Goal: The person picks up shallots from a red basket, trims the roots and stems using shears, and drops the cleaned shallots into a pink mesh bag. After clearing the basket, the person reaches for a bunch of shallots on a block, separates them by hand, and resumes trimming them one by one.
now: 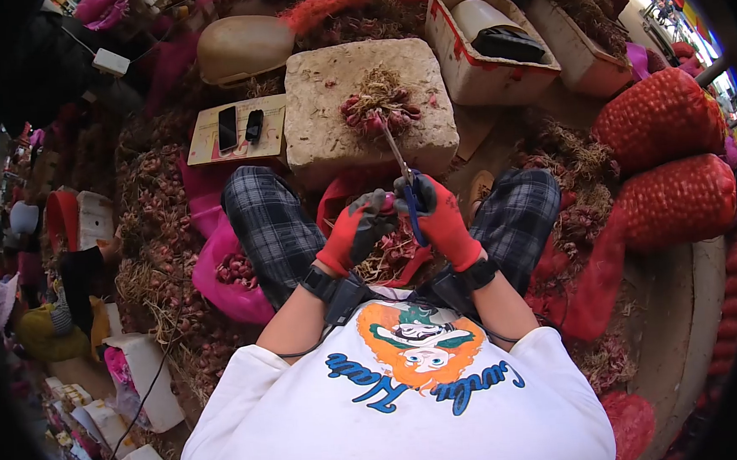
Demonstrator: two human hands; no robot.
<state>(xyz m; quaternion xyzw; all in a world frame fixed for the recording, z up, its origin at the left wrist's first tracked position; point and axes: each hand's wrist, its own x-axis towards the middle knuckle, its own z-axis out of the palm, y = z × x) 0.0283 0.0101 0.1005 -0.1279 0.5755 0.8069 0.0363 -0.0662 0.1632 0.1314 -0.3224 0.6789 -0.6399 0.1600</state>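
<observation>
My left hand (360, 226), in a red glove with a dark palm, is closed with a small pink shallot (389, 202) between thumb and fingers. My right hand (442, 221), gloved the same way, grips blue-handled scissors (398, 154) whose blades point away from me. In this view the blade tips overlap the near side of a bunch of red shallots (370, 116) with dry stalks; whether they touch cannot be told. The bunch lies on a pale foam block (318, 90) beyond my knees. Loose shallots (391, 254) lie below my hands, between my legs.
A phone (227, 129) and a small black device (254, 126) lie on a board left of the block. A foam box (494, 83) stands behind right. Full red net sacks (675, 203) are at right. Shallots with stalks (158, 234) cover the left floor beside a pink bag (228, 281).
</observation>
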